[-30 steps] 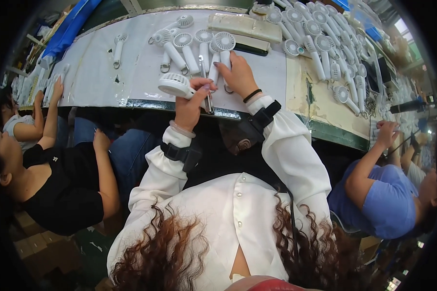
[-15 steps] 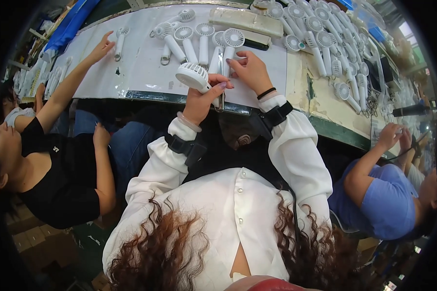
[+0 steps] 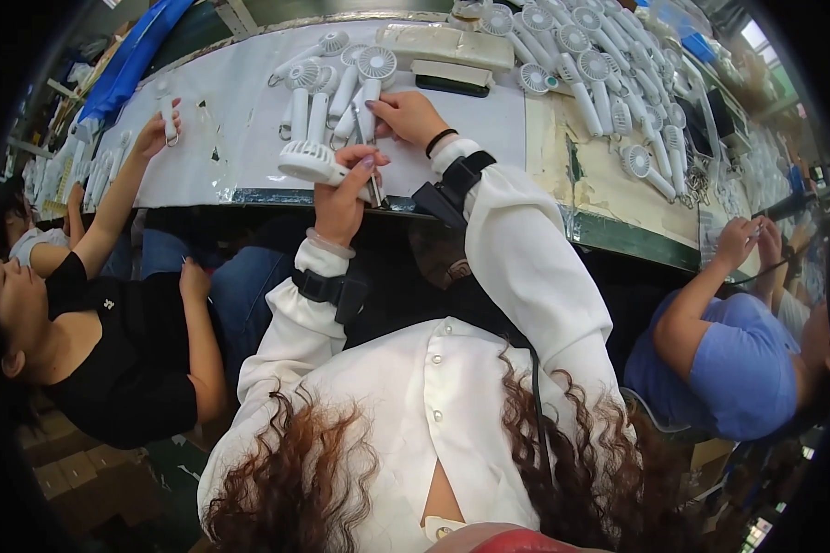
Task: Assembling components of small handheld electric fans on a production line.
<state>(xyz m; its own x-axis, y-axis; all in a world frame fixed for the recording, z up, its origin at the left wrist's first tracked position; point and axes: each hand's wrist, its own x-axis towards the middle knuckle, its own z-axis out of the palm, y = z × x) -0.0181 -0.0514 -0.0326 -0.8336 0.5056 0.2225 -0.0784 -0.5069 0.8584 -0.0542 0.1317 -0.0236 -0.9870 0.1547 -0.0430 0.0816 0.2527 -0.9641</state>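
In my left hand (image 3: 343, 184), closed near the table's front edge, is a white handheld fan (image 3: 306, 161), its round head pointing left. A thin, shiny metal tool (image 3: 375, 192), which looks like tweezers, sticks out by the same fingers; its full shape is partly hidden. My right hand (image 3: 413, 118) pinches the handle of another white fan (image 3: 376, 64), which lies face up at the right end of a group. Several similar fans (image 3: 302, 76) lie close to its left, some with small metal rings at the handle ends.
A long pale box (image 3: 444, 46) and a dark-edged case (image 3: 450, 79) lie behind my right hand. Many white fans (image 3: 595, 66) are heaped at the far right. On the left, a co-worker's hand (image 3: 157, 134) holds a fan (image 3: 167, 120); another person sits at right.
My right hand has moved left, bringing its fan against the group. My left hand has shifted left with its fan. The co-worker at left has picked up a fan from the table.
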